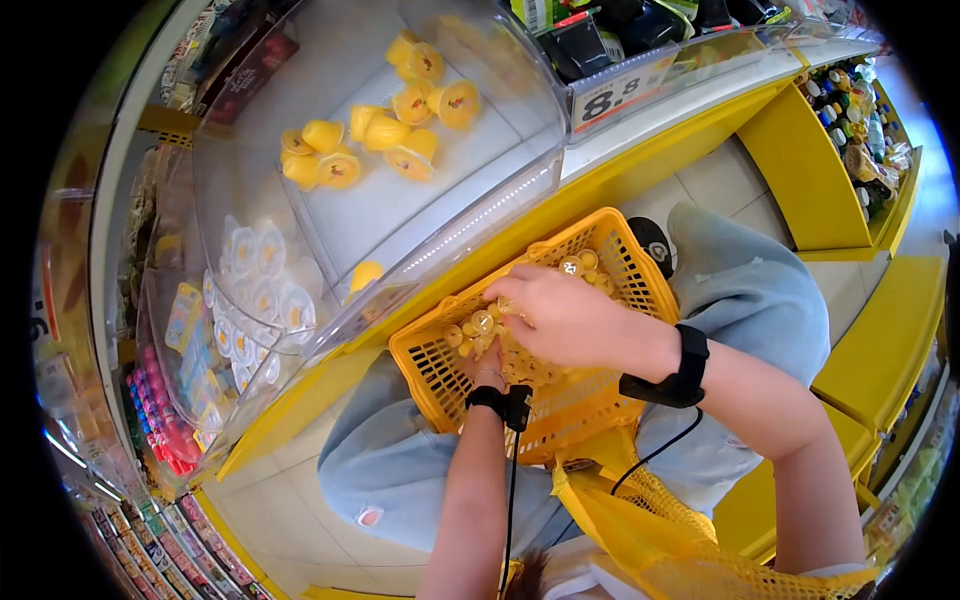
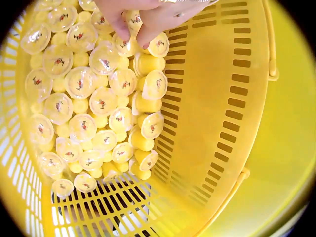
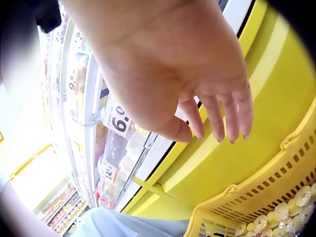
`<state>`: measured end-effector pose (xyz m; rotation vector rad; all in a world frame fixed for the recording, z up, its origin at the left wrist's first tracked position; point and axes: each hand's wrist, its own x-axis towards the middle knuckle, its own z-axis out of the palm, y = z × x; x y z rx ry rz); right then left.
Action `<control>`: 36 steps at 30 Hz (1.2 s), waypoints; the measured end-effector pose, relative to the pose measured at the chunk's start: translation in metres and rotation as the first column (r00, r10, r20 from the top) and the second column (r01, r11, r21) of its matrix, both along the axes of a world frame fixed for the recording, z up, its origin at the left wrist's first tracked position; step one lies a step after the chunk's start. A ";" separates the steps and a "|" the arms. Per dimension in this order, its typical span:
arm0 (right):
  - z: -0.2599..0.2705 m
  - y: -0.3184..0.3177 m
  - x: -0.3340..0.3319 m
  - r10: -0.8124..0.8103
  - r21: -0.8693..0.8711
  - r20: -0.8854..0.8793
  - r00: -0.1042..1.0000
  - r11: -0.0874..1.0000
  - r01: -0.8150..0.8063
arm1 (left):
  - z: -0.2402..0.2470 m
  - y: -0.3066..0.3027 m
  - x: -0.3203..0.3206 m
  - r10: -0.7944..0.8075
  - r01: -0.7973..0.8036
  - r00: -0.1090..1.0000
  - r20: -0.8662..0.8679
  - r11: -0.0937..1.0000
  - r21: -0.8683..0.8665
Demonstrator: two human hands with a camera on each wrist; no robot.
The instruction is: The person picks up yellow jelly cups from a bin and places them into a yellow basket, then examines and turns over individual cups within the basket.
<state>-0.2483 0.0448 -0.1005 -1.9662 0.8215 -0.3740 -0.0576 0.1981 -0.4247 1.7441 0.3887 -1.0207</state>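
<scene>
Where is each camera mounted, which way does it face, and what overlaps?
Head: worn on the head, looking forward and down at the yellow basket and clear bin; shows both forearms, left hand, right hand and legs.
Left wrist: on that wrist, looking into the basket at lidded cups; shows part of a hand and its fingers at top.
Right wrist: on that wrist, looking past the right palm and fingers toward price tags; part of a leg shows below.
Shared: head and left wrist both show the basket and cups.
</scene>
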 end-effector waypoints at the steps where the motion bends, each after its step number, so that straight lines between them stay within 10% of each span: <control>1: 0.000 0.001 0.003 0.026 0.018 0.001 1.000 0.999 -0.026 | 0.011 -0.010 -0.011 0.050 -0.054 0.995 0.084 0.998 0.042; 36: 0.002 0.002 0.030 0.119 0.006 -0.058 0.991 0.993 -0.119 | 0.006 -0.001 -0.016 0.116 -0.162 0.966 0.233 0.969 0.188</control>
